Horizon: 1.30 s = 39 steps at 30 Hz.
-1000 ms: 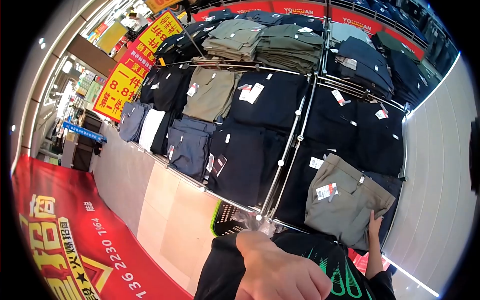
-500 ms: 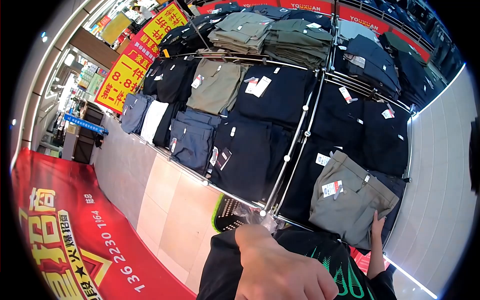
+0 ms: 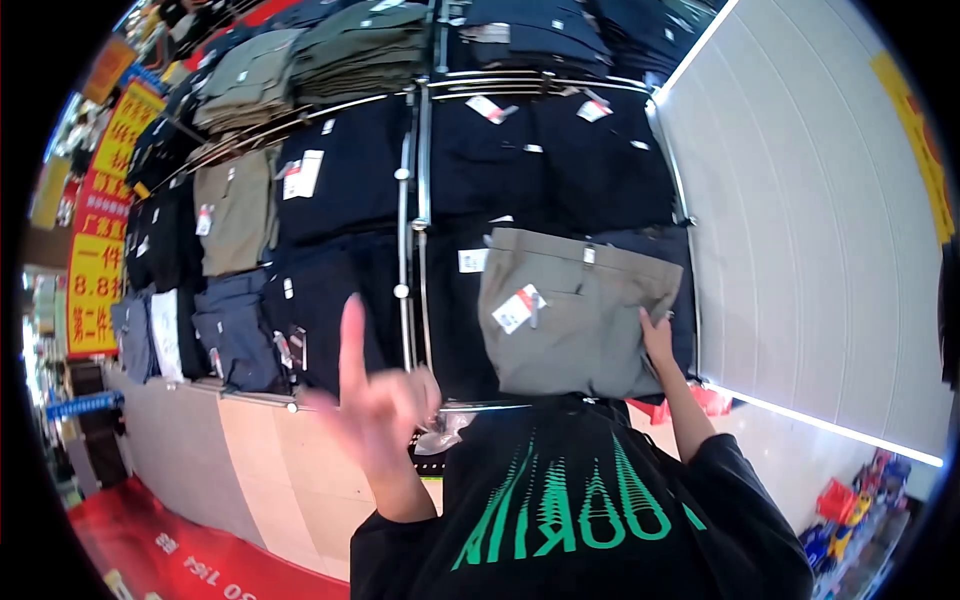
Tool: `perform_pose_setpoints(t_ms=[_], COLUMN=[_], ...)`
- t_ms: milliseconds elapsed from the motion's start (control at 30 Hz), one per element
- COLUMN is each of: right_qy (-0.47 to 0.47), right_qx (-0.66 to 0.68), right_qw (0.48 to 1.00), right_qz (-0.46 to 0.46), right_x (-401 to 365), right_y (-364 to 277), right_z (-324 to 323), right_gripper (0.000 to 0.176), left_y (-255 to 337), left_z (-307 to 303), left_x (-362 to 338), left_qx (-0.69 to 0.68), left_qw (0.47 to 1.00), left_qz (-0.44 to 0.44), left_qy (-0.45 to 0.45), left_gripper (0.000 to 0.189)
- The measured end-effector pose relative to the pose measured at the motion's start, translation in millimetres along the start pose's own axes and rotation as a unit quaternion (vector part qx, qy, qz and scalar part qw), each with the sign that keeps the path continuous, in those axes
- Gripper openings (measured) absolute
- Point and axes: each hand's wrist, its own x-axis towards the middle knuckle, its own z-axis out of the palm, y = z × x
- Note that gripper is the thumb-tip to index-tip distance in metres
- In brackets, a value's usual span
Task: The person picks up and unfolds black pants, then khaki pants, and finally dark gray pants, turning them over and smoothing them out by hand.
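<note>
My right hand is at the right edge of a folded pair of grey trousers, gripping the cloth with the fingers partly hidden. The trousers lean upright against the rack's lower right section, waistband up, with a white and red tag hanging on the front. My left hand is raised in front of the rack, somewhat blurred. Its index finger points up, another finger sticks out to the left, and the rest are curled with nothing in them. Behind it are folded dark trousers.
A metal rack holds folded trousers in several rows. A white panelled wall stands at the right. Yellow and red sale signs hang at the left, above a red banner on the floor. Colourful goods are at lower right.
The view has turned rightward. My left hand has moved from close below the camera, fingers curled, out toward the rack with fingers apart. My right hand stays on the grey trousers, which now sit more upright.
</note>
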Motion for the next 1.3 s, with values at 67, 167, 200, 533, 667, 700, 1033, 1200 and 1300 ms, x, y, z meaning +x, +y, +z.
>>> perform_pose_setpoints(t_ms=[67,167,200,533,667,700,1033,1200,1300], right_qy=[-0.001,-0.002,-0.006,0.029,0.029,0.028,0.099,0.254,0.128], right_qx=[0.009,0.025,0.028,0.047,0.060,0.060,-0.017,-0.108,-0.069], right_qw=[1.000,0.999,0.999,0.998,0.997,0.998,0.995,0.942,0.960], right_qz=[-0.011,-0.026,-0.028,-0.038,-0.027,-0.022,-0.025,-0.190,-0.238], right_x=[5.0,0.0,-1.6,-16.5,-17.6,-17.8,-21.5,-36.4,-46.5], right_y=[14.4,4.5,0.7,-28.8,-32.3,-32.8,-27.6,-71.2,-91.0], right_z=[3.9,3.5,1.9,-4.5,-4.6,-5.3,-1.3,0.6,16.7], right_gripper=[0.053,0.053,0.052,0.047,0.046,0.046,0.055,0.041,0.025], left_y=[-41.7,-122.4,-147.1,-234.6,-243.9,-245.6,-239.7,-232.7,-230.8], left_z=[-33.2,-84.7,-93.4,-99.7,-113.6,-114.7,-112.1,-103.4,-97.3], left_x=[-2.2,-23.4,-31.9,-45.8,-46.5,-47.3,-51.2,-50.1,-48.1], left_qx=[0.019,0.217,0.258,0.322,0.355,0.366,0.356,0.444,0.480], left_qw=[0.985,0.917,0.891,0.866,0.871,0.870,0.874,0.849,0.835], left_qz=[-0.130,-0.275,-0.312,-0.329,-0.307,-0.298,-0.284,-0.244,-0.226], left_qy=[0.114,0.190,0.205,0.196,0.146,0.143,0.171,0.149,0.147], left_gripper=[0.083,0.051,0.047,0.032,0.023,0.022,0.018,0.017,0.015])
